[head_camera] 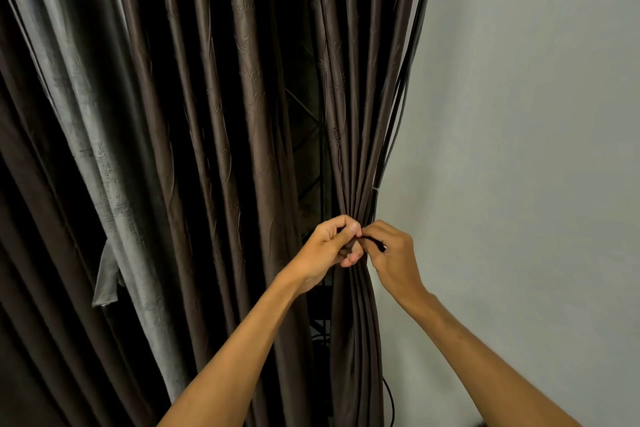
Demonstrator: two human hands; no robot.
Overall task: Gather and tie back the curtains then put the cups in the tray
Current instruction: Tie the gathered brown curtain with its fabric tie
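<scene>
The brown curtain (349, 163) is pulled into a tight bunch right beside the wall (519, 114), and both hands meet at that narrow waist. The left hand (330, 246) has its fingers curled in close against the folds and seems to pinch one end of a thin dark tie (372, 240). The right hand (393, 255) pinches the other end between thumb and fingertips, with the rest of the hand closed round it. The tie runs short and taut between them; I can't see how it passes behind the cloth.

To do this well, I'd say the left hand should pin the bunch so no pleat slips free while the right draws its end through and snugs it down. Pull level, not downward, or the waist may slide and sag. Some dark cables (398, 97) hang along the curtain's edge just above the hands, and it would be easy to catch one in the loop, so keep the tie on cloth only. A grey curtain (86, 121) hangs loose well to the left, not gathered. No cups or tray are in sight from here.
</scene>
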